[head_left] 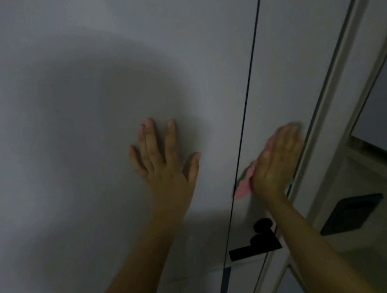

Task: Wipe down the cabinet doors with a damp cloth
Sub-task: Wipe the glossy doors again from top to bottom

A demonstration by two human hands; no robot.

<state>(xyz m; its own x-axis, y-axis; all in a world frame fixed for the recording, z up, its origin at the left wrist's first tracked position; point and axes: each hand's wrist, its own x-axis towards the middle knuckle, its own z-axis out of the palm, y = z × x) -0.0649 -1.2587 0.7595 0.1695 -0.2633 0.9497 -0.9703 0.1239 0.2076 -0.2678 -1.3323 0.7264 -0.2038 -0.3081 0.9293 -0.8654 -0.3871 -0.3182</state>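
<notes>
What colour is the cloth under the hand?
Pink, with a bit of green; the soft cloth shows in the head view.

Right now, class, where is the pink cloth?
In the head view the pink cloth lies right of centre, pressed flat under the right hand against the right cabinet door, above the black handle.

text check | we can't read anything, no labels or numbers | dark plate (350, 214) on the right is too blurry

Single head view, close to cabinet doors (92, 84), tilted upward
</notes>
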